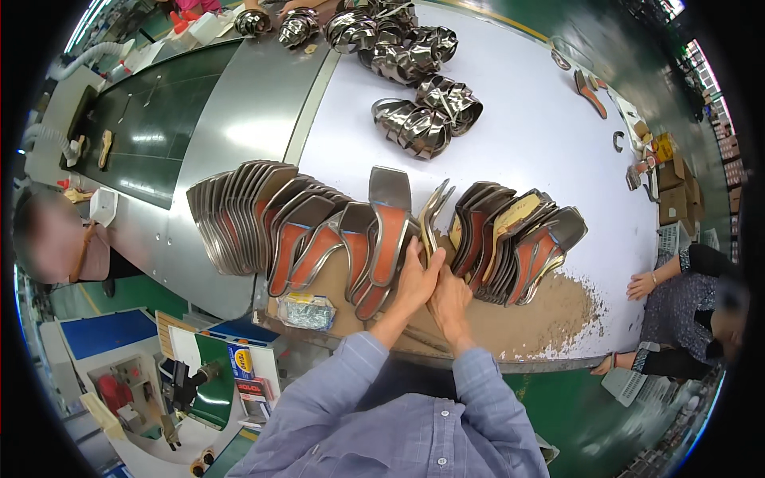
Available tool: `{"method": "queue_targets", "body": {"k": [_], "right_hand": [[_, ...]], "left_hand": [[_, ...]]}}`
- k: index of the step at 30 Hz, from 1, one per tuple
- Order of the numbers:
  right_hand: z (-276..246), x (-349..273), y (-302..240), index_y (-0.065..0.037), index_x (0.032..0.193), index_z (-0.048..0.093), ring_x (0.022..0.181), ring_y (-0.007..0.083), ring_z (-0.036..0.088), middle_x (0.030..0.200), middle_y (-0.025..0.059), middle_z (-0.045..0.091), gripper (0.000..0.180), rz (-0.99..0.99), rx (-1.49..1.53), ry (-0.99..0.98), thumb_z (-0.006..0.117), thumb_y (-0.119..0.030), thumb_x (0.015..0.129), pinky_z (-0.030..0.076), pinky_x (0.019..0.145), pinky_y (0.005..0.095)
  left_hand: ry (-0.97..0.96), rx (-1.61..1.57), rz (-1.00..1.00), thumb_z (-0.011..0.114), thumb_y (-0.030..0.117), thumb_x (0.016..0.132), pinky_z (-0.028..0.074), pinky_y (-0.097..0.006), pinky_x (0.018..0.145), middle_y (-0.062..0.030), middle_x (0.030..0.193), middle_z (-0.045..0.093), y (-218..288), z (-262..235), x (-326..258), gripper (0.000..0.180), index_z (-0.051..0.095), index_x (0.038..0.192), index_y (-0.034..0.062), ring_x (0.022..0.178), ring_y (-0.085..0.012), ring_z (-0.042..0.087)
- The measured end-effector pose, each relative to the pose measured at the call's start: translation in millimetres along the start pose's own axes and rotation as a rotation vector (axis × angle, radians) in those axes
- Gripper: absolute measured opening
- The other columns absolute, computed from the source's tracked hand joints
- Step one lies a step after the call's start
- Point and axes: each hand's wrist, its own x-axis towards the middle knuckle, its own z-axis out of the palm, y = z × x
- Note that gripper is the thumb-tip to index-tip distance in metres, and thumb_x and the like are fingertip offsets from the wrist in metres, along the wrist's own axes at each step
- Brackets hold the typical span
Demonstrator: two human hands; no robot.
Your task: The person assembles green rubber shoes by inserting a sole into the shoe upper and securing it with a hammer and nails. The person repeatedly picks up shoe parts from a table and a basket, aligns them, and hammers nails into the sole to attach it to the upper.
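Observation:
My left hand (416,277) and my right hand (449,301) meet at the near edge of a white worktable (542,143), between two leaning rows of shoe soles. Both grip a thin silver sole (434,209) that stands upright between them. Left of it stands a long row of silver-rimmed soles with orange faces (319,239), one square-toed sole (389,223) sticking up highest. To the right leans a shorter row of dark and tan soles (518,239).
Piles of shiny silver strap uppers (426,119) lie further back on the table. A dark conveyor (151,119) runs along the left. One person sits at the left (56,239); another person's hands (641,284) rest on the right edge. A machine (183,382) stands lower left.

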Motion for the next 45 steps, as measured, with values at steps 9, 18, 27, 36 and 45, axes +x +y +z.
{"method": "queue_targets", "body": {"k": [9, 18, 27, 36, 45], "right_hand": [[-50, -82, 8, -0.003, 0.124, 0.064, 0.102, 0.0368, 0.062, 0.121, 0.0184, 0.058, 0.057, -0.346, -0.022, 0.284, 0.084, -0.025, 0.076, 0.052, 0.079, 0.0462], [-20, -97, 19, 0.004, 0.130, 0.051, 0.093, 0.0225, 0.060, 0.113, 0.0165, 0.058, 0.052, -0.098, 0.555, 0.160, 0.074, -0.023, 0.091, 0.050, 0.077, 0.0340], [-18, -82, 46, 0.005, 0.140, 0.050, 0.082, 0.0106, 0.056, 0.106, 0.0102, 0.062, 0.041, 0.118, 1.085, 0.184, 0.047, -0.016, 0.104, 0.049, 0.072, 0.0267], [-17, -83, 42, 0.004, 0.144, 0.046, 0.087, 0.0149, 0.061, 0.095, 0.0072, 0.062, 0.047, 0.098, 1.182, 0.083, 0.047, -0.024, 0.106, 0.050, 0.081, 0.0303], [9, -45, 45, 0.000, 0.144, 0.042, 0.124, 0.0379, 0.052, 0.135, 0.0251, 0.050, 0.050, -0.072, 0.604, 0.055, 0.060, -0.011, 0.098, 0.042, 0.105, 0.0427]], "left_hand": [[-0.268, -0.859, -0.361, 0.062, 0.019, 0.101, 0.052, -0.033, 0.096, -0.0132, 0.137, 0.054, 0, -9, -46, 0.065, 0.030, 0.155, 0.0027, 0.117, -0.0191, 0.060], [-0.355, -0.808, -0.389, 0.065, 0.015, 0.096, 0.054, -0.034, 0.096, -0.0138, 0.128, 0.060, -2, -26, -55, 0.071, 0.027, 0.154, 0.0026, 0.113, -0.0204, 0.062], [-0.449, -0.589, -0.218, 0.038, 0.015, 0.103, 0.059, -0.039, 0.089, -0.0210, 0.137, 0.057, 8, -34, -45, 0.052, 0.029, 0.152, 0.0011, 0.109, -0.0255, 0.066], [-0.423, -0.451, -0.187, 0.035, 0.012, 0.102, 0.051, -0.036, 0.101, -0.0211, 0.140, 0.055, 0, -45, -41, 0.053, 0.028, 0.154, 0.0003, 0.115, -0.0253, 0.063], [-0.194, 0.394, 0.407, 0.059, 0.015, 0.097, 0.042, -0.042, 0.104, -0.0211, 0.132, 0.058, 8, -77, -53, 0.048, 0.050, 0.142, -0.0017, 0.123, -0.0372, 0.054]]}}
